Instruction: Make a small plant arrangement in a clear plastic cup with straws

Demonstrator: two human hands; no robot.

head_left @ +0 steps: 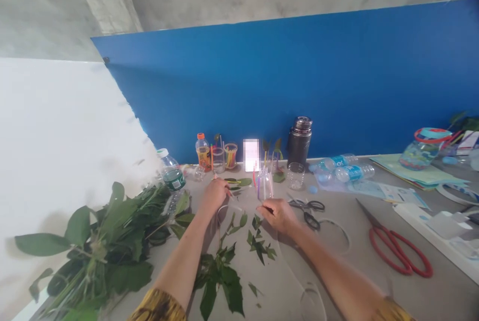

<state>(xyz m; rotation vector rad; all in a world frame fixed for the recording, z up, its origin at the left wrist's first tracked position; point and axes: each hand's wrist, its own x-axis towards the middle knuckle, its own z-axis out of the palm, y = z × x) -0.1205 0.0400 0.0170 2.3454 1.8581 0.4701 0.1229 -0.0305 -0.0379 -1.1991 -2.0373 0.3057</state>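
Note:
My left hand (214, 195) is closed in a pinch on a thin stick or straw beside a green leaf (239, 181) on the grey table (348, 266). My right hand (277, 214) is closed too, its fingertips pinching something small that I cannot make out, just in front of a clear cup of coloured straws (264, 184). Leafy twigs (220, 271) lie between my forearms. Small leaf pieces (259, 246) sit under my right wrist.
A big bunch of leafy branches (101, 251) fills the left. Black scissors (309, 210) and red scissors (398, 248) lie to the right. Bottles, cups with straws and a dark flask (299, 140) stand along the blue wall. Water bottles (344, 169) lie further right.

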